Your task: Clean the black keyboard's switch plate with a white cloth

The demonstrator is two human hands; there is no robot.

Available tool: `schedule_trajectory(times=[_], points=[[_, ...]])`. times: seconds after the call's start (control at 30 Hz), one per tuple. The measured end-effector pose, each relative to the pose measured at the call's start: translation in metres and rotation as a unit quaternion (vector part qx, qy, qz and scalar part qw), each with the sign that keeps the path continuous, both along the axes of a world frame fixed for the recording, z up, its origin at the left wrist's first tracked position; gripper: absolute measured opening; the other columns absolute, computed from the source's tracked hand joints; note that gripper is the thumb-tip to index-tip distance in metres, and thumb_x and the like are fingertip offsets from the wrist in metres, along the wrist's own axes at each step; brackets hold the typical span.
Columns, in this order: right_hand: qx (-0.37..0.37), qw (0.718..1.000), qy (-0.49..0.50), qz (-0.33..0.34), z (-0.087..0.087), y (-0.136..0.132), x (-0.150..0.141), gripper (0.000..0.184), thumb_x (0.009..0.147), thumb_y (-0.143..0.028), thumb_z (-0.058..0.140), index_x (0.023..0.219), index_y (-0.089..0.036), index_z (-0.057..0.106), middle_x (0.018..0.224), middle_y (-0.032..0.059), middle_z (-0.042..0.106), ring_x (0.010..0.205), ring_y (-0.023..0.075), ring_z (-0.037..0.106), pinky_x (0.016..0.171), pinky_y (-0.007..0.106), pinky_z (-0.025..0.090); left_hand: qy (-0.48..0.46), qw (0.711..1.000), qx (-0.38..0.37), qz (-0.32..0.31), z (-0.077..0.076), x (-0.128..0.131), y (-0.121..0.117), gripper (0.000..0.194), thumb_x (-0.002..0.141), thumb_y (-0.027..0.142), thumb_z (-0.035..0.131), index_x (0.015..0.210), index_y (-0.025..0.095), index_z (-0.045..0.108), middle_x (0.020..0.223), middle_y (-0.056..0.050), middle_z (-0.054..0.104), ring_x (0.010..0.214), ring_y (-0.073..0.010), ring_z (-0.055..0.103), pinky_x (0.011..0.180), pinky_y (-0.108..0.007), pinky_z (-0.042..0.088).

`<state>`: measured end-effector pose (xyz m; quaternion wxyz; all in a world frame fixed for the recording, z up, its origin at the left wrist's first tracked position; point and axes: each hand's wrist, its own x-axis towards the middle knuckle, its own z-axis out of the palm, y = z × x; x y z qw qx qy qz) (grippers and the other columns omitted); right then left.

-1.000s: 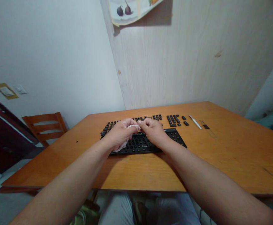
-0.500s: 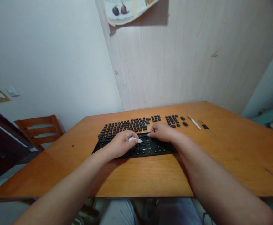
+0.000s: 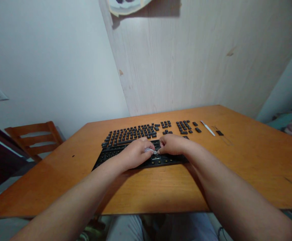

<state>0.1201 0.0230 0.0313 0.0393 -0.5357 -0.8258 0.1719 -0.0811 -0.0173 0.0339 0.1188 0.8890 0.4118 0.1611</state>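
Note:
A black keyboard base (image 3: 105,155) with its keycaps off lies near the front of the wooden table (image 3: 146,190). Over its middle, my left hand (image 3: 137,152) is closed round a crumpled white tissue (image 3: 149,150), whose twisted end points right. My right hand (image 3: 172,144) is over the right part of the base, its fingers pinched at that twisted end. Both hands hide much of the base beneath them. Loose black keycaps (image 3: 128,133) are laid out in keyboard order just behind it.
Right of the keycaps lie a slim white stick-like tool (image 3: 208,128) and a small black piece with thin wire loops (image 3: 219,133). A wooden chair (image 3: 34,139) stands at the left. A tiny dark speck (image 3: 73,156) is on the table's left side.
My right hand has come down and nearer to me, and its fingertips now meet the tissue's end. My left hand has shifted slightly right with the tissue. The view has tilted slightly.

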Motion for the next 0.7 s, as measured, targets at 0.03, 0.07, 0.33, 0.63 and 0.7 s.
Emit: schedule_trajectory(times=[0.03, 0.07, 0.33, 0.63, 0.7], points=[[-0.002, 1.000, 0.001, -0.001, 0.0000, -0.0004, -0.0001, 0.025, 0.069, -0.046, 0.073, 0.070, -0.023, 0.064, 0.070, 0.0016, 0.065, 0.066, 0.0184, 0.058, 0.054, 0.028, 0.035, 0.004, 1.000, 0.001, -0.006, -0.0003, 0.0015, 0.0005, 0.021, 0.089, 0.027, 0.054, 0.094, 0.022, 0.073, 0.088, -0.005, 0.060, 0.084, -0.0186, 0.058, 0.080, -0.029, 0.044], [-0.005, 1.000, 0.003, -0.002, -0.0001, -0.0008, -0.0001, 0.025, 0.069, -0.046, 0.073, 0.070, -0.023, 0.063, 0.069, 0.0017, 0.064, 0.065, 0.0183, 0.057, 0.053, 0.028, 0.035, 0.008, 1.000, 0.000, -0.014, -0.0008, 0.0030, 0.0006, 0.021, 0.089, 0.027, 0.053, 0.094, 0.022, 0.073, 0.088, -0.005, 0.060, 0.083, -0.0186, 0.058, 0.079, -0.029, 0.044], [-0.020, 1.000, 0.021, 0.013, -0.0047, 0.0014, 0.0011, 0.021, 0.070, -0.041, 0.071, 0.069, -0.022, 0.062, 0.067, 0.0017, 0.063, 0.062, 0.0180, 0.057, 0.051, 0.027, 0.035, 0.090, 0.996, 0.004, -0.028, 0.0020, 0.0085, -0.0067, 0.023, 0.090, 0.026, 0.050, 0.091, 0.022, 0.073, 0.086, -0.006, 0.057, 0.077, -0.0187, 0.055, 0.069, -0.029, 0.043], [-0.033, 0.999, 0.014, 0.004, -0.0025, -0.0005, 0.0006, 0.021, 0.070, -0.041, 0.072, 0.070, -0.022, 0.064, 0.067, 0.0014, 0.065, 0.063, 0.0178, 0.058, 0.054, 0.027, 0.036, 0.091, 0.995, -0.005, -0.035, 0.0061, 0.0085, -0.0054, 0.020, 0.085, 0.025, 0.054, 0.088, 0.024, 0.073, 0.086, -0.005, 0.059, 0.073, -0.0188, 0.055, 0.067, -0.030, 0.041], [-0.036, 0.999, 0.016, 0.005, -0.0024, -0.0009, 0.0007, 0.020, 0.071, -0.040, 0.072, 0.071, -0.022, 0.064, 0.067, 0.0013, 0.065, 0.063, 0.0175, 0.057, 0.055, 0.027, 0.036, 0.096, 0.995, -0.007, -0.031, 0.0060, 0.0070, -0.0039, 0.019, 0.084, 0.024, 0.054, 0.086, 0.024, 0.073, 0.085, -0.005, 0.059, 0.073, -0.0192, 0.055, 0.067, -0.030, 0.041]])
